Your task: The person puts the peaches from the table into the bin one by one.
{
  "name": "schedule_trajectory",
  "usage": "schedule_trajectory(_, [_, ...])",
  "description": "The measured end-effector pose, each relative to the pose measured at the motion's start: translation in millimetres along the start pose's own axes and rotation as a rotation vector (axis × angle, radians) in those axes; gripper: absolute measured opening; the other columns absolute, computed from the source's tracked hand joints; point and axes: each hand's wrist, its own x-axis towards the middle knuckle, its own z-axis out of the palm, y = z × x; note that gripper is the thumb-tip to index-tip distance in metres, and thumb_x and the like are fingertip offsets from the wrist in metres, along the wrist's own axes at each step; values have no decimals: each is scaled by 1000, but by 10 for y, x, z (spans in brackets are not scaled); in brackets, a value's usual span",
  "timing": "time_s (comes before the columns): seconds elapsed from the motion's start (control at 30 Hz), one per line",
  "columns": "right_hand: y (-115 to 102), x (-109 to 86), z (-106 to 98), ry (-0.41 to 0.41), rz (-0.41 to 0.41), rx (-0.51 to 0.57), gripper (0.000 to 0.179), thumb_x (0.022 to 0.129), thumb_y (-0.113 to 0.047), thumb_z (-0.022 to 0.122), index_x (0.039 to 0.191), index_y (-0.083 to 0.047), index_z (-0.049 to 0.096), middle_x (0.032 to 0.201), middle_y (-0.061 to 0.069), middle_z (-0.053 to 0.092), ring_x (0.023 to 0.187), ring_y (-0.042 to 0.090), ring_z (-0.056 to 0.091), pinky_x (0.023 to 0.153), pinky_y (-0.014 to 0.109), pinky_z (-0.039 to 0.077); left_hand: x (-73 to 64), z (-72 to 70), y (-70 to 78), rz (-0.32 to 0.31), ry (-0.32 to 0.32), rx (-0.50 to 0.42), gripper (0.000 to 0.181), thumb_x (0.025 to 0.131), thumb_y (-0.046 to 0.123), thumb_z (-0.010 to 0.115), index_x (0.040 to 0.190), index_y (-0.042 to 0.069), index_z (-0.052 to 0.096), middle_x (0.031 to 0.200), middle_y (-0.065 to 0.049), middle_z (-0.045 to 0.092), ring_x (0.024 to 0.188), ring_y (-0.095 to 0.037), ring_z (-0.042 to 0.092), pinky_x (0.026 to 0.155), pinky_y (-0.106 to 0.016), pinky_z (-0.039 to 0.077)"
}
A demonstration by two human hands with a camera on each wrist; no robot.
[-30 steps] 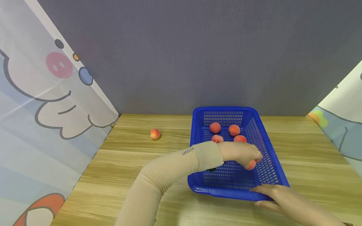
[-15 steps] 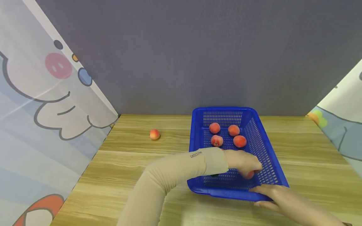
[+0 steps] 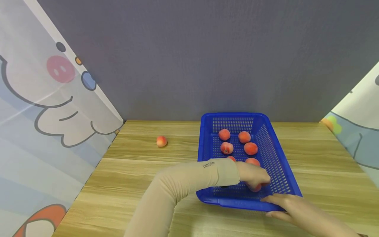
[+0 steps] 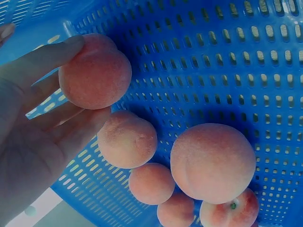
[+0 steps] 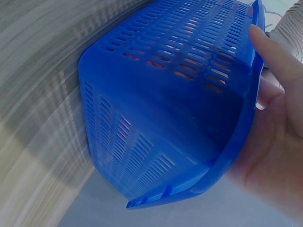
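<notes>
A blue perforated plastic basket stands on the wooden table with several peaches inside. Low in its near right part, my left hand holds a peach between thumb and fingers. In the left wrist view, another peach lies right beside that hand's fingertips, and a larger-looking peach sits farther along. My right hand grips the basket's near right corner. The right wrist view shows its thumb outside the rim and its fingers on the inner side. My left forearm covers part of the basket.
One lone peach lies on the wooden table, left of the basket. A grey panel rises behind the table. Cartoon-printed curtains border both sides.
My left hand has come nearer and lower in the basket with its peach, uncovering more of the peaches behind it. My right hand has stayed at the corner.
</notes>
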Motion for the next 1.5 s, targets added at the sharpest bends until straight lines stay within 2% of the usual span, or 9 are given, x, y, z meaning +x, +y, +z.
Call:
schedule_trajectory(0.3, [2,-2,2,-9,5,13,26,81,-30,61,99,-12,62,90,-6,64,79,3,58,59,25,49,15,2,2,-16,-27,-26,31,79,9,62,106,24,58,94,11,54,85,-2,48,71,-12,40])
schedule_trajectory(0.57, [6,-1,2,-21,12,25,26,81,-30,60,99,-11,63,90,-6,64,79,3,58,60,25,49,21,-1,18,-24,-30,-3,31,79,8,60,106,24,58,95,11,55,87,-3,50,70,-12,40])
schedule_trajectory(0.8, [4,-8,5,-23,22,6,27,81,-32,60,99,-11,63,89,-5,64,79,4,59,60,26,49,-36,-88,-1,-41,-31,-25,37,80,14,63,114,26,54,109,14,52,96,0,47,79,-13,39])
schedule_trajectory(1.0, [-8,-9,-21,-122,108,46,32,83,-35,56,102,-11,63,93,0,65,82,10,61,63,31,51,-189,-210,-74,-44,10,-51,44,78,22,67,118,27,52,116,13,50,105,0,44,84,-16,39])
schedule_trajectory(1.1, [-14,-6,-29,-142,127,54,33,84,-37,55,102,-11,63,93,0,65,82,10,61,63,32,51,-276,-259,-127,-39,33,-77,45,78,27,67,120,24,52,117,12,49,107,0,43,85,-14,38])
schedule_trajectory(1.2, [-15,-5,-26,-124,113,37,32,83,-36,56,101,-11,63,92,-1,65,81,9,61,63,31,51,-376,-290,-202,-33,76,-124,43,79,26,66,120,22,52,115,11,50,102,1,44,83,-12,36])
schedule_trajectory(1.33, [-12,-5,-15,-84,81,13,30,82,-35,58,99,-11,63,90,-3,65,80,6,60,62,30,50,-534,-329,-321,-42,148,-188,30,80,16,63,109,22,58,102,11,52,90,-2,45,75,-12,36])
schedule_trajectory(1.4, [-9,-6,-7,-56,62,3,28,82,-34,59,99,-12,63,89,-5,64,80,6,60,61,29,50,-621,-348,-379,-52,180,-199,24,81,14,61,104,22,59,96,10,52,85,-3,44,72,-13,36])
schedule_trajectory(1.5, [-5,-14,6,3,23,-19,26,80,-32,61,98,-13,63,89,-7,64,79,5,59,60,27,49,-760,-368,-471,-49,224,-189,21,83,22,60,103,21,59,93,9,51,82,-5,44,69,-15,37])
